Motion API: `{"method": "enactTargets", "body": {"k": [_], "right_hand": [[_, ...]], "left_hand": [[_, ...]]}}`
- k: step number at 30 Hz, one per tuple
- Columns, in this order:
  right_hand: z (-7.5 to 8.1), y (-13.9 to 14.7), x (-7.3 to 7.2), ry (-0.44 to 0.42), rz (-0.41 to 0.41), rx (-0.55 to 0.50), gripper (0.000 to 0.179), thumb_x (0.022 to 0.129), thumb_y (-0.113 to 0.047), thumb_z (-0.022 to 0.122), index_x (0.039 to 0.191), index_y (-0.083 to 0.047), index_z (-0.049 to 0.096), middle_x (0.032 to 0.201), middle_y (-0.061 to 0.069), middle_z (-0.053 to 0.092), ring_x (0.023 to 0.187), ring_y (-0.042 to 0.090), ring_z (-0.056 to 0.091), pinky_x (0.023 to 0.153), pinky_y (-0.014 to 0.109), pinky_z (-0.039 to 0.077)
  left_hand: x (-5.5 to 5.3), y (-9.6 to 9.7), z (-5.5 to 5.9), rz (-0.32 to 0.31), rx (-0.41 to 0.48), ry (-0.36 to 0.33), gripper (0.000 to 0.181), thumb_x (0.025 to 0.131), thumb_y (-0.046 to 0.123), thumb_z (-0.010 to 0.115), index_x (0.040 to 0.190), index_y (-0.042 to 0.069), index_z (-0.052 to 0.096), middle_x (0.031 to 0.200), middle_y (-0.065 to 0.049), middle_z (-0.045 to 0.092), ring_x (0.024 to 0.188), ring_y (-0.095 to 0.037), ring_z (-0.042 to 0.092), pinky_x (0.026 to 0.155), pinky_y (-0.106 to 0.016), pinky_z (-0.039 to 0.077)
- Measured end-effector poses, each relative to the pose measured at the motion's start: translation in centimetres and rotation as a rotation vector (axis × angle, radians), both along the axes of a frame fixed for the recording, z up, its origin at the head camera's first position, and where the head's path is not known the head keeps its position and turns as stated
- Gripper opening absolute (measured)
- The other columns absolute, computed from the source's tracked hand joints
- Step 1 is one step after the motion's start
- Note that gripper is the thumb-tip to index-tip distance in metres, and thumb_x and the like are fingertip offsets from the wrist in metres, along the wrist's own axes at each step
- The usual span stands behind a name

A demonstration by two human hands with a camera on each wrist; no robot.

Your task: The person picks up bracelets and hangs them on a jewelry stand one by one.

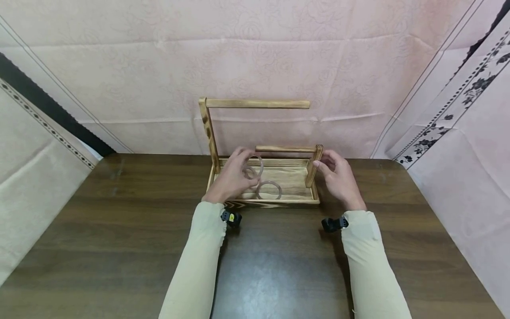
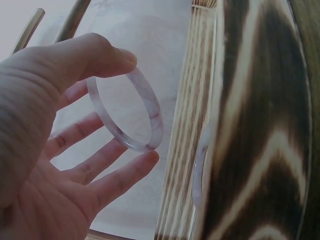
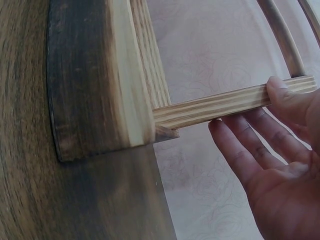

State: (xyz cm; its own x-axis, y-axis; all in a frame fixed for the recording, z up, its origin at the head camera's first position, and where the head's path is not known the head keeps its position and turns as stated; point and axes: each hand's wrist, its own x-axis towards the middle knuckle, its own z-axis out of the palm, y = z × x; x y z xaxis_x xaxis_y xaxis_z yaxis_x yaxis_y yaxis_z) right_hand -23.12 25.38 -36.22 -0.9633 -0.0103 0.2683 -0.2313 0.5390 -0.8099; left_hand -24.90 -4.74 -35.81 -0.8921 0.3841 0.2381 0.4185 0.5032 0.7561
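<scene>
The left hand (image 1: pixel 234 177) pinches a translucent bangle (image 2: pixel 153 114), on edge, between thumb and fingers. The lower wooden rod (image 1: pixel 284 149) runs crosswise, free end pointing toward those fingers; the right hand (image 1: pixel 339 179) grips its short post (image 1: pixel 314 166).

Bangle (image 2: pixel 154 114) pale lilac; wooden rack (image 1: pixel 296 177) tan, dark-streaked.

Pale translucent round bangle (image 2: pixel 156 117), faint brownish streaks, pinched in left hand (image 1: pixel 234 176), tilted, above the tray. Similar bangle (image 1: pixel 280 190) in the tray near its front wall. Brown-grained wooden stand (image 1: pixel 295 184): shallow rectangular tray base, upright on table, two end posts. Left post taller, round rod (image 1: pixel 259 104) pointing right; short right post, lower rod (image 1: pixel 284 149) pointing left, right hand (image 1: pixel 338 176) gripping that post.
</scene>
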Motion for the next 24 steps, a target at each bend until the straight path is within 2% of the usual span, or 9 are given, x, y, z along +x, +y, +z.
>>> {"method": "enactTargets", "body": {"k": [7,12,17,21,24], "right_hand": [[0.07,0.09,0.02,-0.014,-0.009,0.001,0.031,0.105,-0.020,0.058,0.127,0.002,0.058,0.126,0.023,0.063,0.129,0.039,0.057,0.116,0.055,0.040],[0.06,0.09,-0.08,-0.010,-0.003,0.002,0.031,0.105,-0.020,0.057,0.128,0.002,0.057,0.125,0.023,0.064,0.126,0.038,0.059,0.114,0.054,0.042],[-0.03,0.05,-0.15,-0.003,-0.003,0.007,0.032,0.106,-0.018,0.057,0.128,0.004,0.057,0.124,0.025,0.064,0.122,0.038,0.061,0.110,0.052,0.045],[-0.04,0.02,-0.12,-0.004,-0.001,0.009,0.031,0.106,-0.019,0.057,0.128,0.003,0.057,0.124,0.024,0.065,0.122,0.038,0.061,0.111,0.053,0.044],[-0.01,0.00,-0.15,-0.002,0.003,0.013,0.032,0.106,-0.020,0.057,0.127,0.003,0.057,0.124,0.024,0.065,0.122,0.038,0.061,0.110,0.053,0.044]], "left_hand": [[-0.32,-0.01,0.06,0.013,-0.014,0.035,0.058,0.086,0.009,0.081,0.137,0.018,0.057,0.143,-0.005,0.047,0.089,-0.026,0.069,0.077,-0.029,0.061],[-0.32,0.05,0.16,0.036,-0.011,0.037,0.064,0.085,0.009,0.081,0.142,0.013,0.054,0.144,-0.004,0.047,0.093,-0.028,0.069,0.080,-0.030,0.061],[-0.37,-0.03,0.09,0.051,-0.020,0.052,0.072,0.083,0.008,0.082,0.147,0.010,0.049,0.145,-0.006,0.046,0.100,-0.032,0.067,0.089,-0.037,0.060],[-0.30,-0.14,0.12,0.070,-0.014,0.067,0.071,0.082,0.008,0.083,0.146,0.011,0.051,0.148,-0.006,0.045,0.105,-0.035,0.063,0.092,-0.042,0.059],[-0.23,-0.26,0.27,0.080,-0.003,0.081,0.069,0.084,0.009,0.081,0.145,0.014,0.051,0.148,-0.005,0.044,0.099,-0.031,0.064,0.087,-0.038,0.060]]}}
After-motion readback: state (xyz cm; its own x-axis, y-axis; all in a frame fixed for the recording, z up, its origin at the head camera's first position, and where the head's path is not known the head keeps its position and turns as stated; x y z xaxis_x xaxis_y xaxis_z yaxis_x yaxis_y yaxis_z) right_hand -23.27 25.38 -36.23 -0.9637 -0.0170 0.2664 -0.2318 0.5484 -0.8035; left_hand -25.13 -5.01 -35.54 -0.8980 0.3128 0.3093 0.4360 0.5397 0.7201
